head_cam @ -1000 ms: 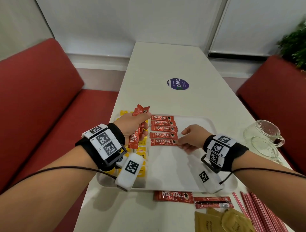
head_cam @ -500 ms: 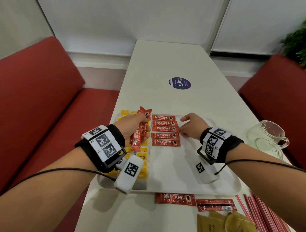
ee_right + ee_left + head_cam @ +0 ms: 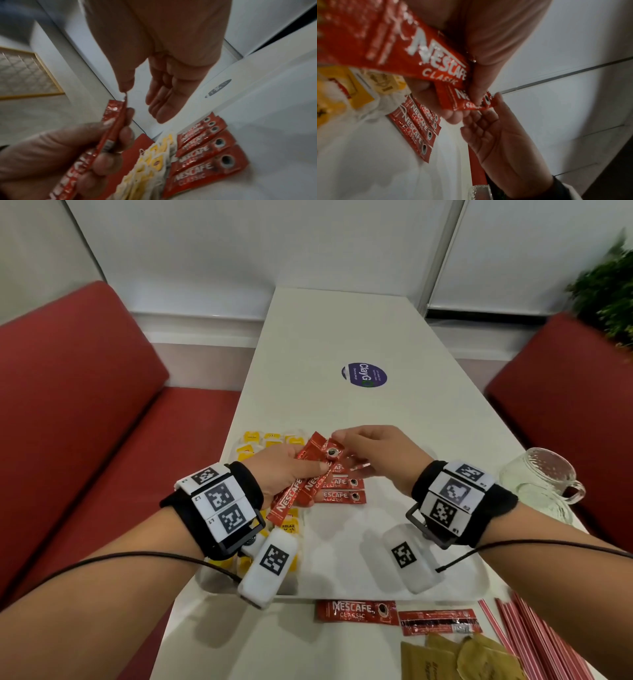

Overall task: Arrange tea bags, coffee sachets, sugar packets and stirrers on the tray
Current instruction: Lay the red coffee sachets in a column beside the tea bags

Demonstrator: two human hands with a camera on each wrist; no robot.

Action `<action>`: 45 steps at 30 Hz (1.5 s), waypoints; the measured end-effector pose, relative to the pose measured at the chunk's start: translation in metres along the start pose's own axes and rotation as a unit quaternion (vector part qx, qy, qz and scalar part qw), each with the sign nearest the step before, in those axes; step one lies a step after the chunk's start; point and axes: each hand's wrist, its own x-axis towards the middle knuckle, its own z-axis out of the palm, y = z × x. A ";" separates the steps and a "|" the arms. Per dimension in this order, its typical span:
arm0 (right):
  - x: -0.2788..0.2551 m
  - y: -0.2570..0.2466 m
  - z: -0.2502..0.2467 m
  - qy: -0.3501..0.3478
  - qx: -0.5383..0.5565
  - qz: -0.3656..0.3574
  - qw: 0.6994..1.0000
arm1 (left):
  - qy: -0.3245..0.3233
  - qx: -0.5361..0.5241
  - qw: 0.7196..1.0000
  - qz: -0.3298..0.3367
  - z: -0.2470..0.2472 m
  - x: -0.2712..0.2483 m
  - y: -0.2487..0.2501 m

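My left hand [image 3: 308, 470] grips a bundle of red Nescafe coffee sachets [image 3: 301, 484] above the white tray [image 3: 342, 563]. My right hand [image 3: 339, 440] meets it and pinches the top end of one sachet [image 3: 331, 451] in that bundle. The right wrist view shows the thumb [image 3: 125, 81] on that sachet's tip [image 3: 118, 108], the other fingers straight. A row of several sachets [image 3: 342, 496] lies flat on the tray under the hands. Yellow tea bags [image 3: 270, 438] line the tray's left side.
Off the tray at the near edge lie two more sachets [image 3: 356, 611], brown sugar packets [image 3: 459, 659] and red stirrers [image 3: 534, 642]. A glass mug [image 3: 541, 477] stands at the right. A round sticker [image 3: 364, 374] is on the table beyond; red benches flank it.
My right hand left the row of sachets on the tray and rose left to the bundle, taking hold of one sachet's end. My left hand shifted right with the bundle.
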 end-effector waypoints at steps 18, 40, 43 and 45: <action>-0.024 0.023 -0.031 -0.069 -0.089 0.112 0.987 | 0.131 0.033 0.989 0.055 -0.020 -0.005 0.005; -0.014 0.049 -0.015 0.016 -0.196 0.145 0.970 | 0.114 -0.040 0.993 -0.011 -0.015 -0.008 0.007; -0.015 0.039 -0.015 0.034 -0.162 0.083 0.983 | 0.097 -0.010 0.995 0.020 -0.016 -0.005 0.004; -0.018 0.028 -0.010 0.017 -0.090 0.033 0.995 | 0.082 0.012 0.996 0.038 -0.013 -0.006 0.003</action>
